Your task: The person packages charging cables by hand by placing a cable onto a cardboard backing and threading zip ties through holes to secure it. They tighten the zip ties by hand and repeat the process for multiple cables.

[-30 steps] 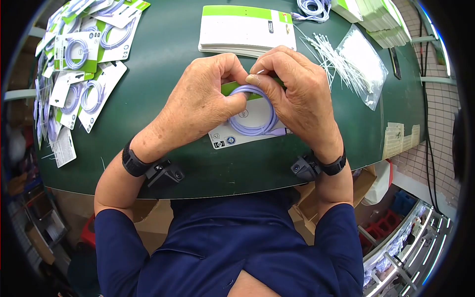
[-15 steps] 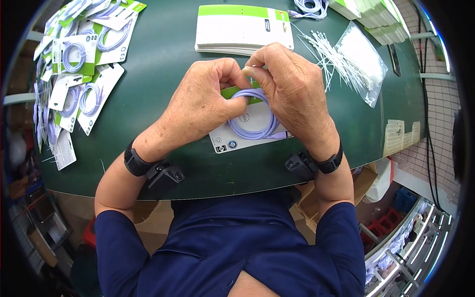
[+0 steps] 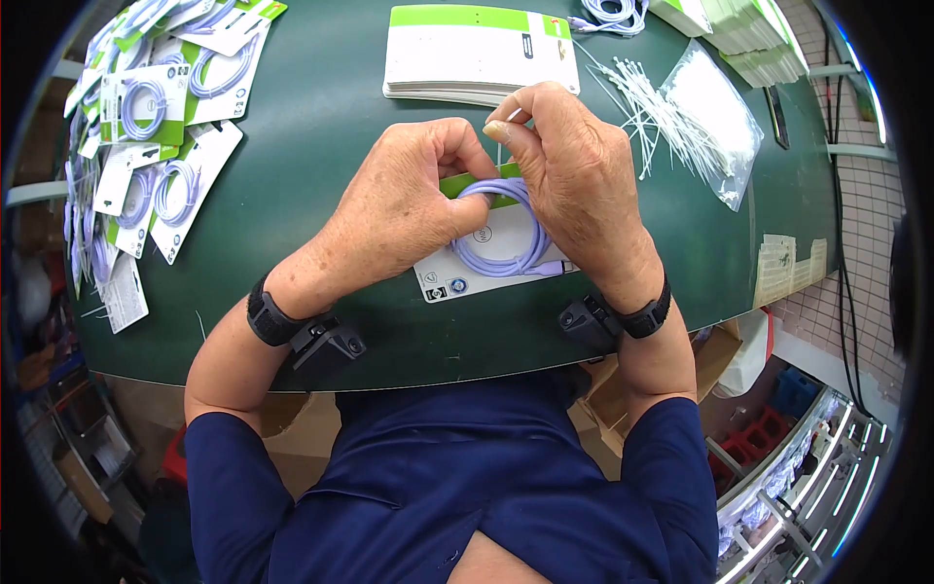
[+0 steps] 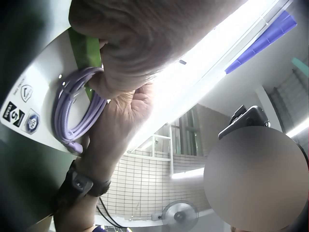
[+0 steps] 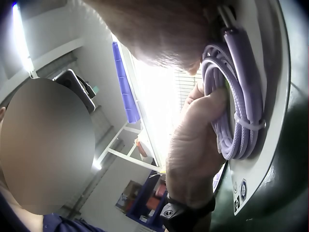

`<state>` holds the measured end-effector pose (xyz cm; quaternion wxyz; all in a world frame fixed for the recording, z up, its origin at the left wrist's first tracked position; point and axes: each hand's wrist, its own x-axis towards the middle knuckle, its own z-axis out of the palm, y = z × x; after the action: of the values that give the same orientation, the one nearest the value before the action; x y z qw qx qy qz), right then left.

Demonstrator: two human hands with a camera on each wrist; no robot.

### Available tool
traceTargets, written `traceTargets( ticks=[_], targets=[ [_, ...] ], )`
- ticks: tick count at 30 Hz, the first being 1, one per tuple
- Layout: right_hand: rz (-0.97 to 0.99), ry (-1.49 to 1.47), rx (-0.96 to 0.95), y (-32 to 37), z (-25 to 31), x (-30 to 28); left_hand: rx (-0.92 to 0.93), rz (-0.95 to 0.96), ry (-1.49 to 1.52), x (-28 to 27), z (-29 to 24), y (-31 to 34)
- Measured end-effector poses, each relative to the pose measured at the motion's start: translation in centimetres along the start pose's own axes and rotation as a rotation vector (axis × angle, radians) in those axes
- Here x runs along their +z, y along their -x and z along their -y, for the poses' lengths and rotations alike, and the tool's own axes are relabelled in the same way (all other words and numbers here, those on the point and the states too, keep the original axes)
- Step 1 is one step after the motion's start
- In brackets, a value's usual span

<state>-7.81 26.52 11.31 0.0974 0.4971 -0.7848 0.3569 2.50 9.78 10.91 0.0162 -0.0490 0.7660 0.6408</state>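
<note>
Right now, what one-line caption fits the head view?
Left hand holds a coiled purple cable on its green-and-white card on the green table; right hand pinches a thin white tie above it.

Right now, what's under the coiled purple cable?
A white card with a green strip, on the table. The left hand gripping the cable and the right hand pinching a white tie hide its top.

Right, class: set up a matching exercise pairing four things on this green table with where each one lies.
1 coiled purple cable
2 stack of green-striped white cards
3 loose white plastic cable ties
4 pile of carded purple cables

A left side
B far right
C between left hand and right hand
D far middle

Pairs: 1-C, 2-D, 3-B, 4-A
</note>
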Motion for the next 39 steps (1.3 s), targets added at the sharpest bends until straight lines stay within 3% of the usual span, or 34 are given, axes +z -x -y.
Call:
traceTargets(
  ticks=[28, 39],
  targets=[
    [0.002, -0.125, 0.172, 1.2, -0.6, 1.0, -0.003, 0.018, 0.003, 0.7, 1.1, 0.1],
    [0.017, -0.29, 0.035, 1.0, -0.4, 0.1, 0.033, 0.019, 0.034, 0.7, 1.3, 0.1]
  ],
)
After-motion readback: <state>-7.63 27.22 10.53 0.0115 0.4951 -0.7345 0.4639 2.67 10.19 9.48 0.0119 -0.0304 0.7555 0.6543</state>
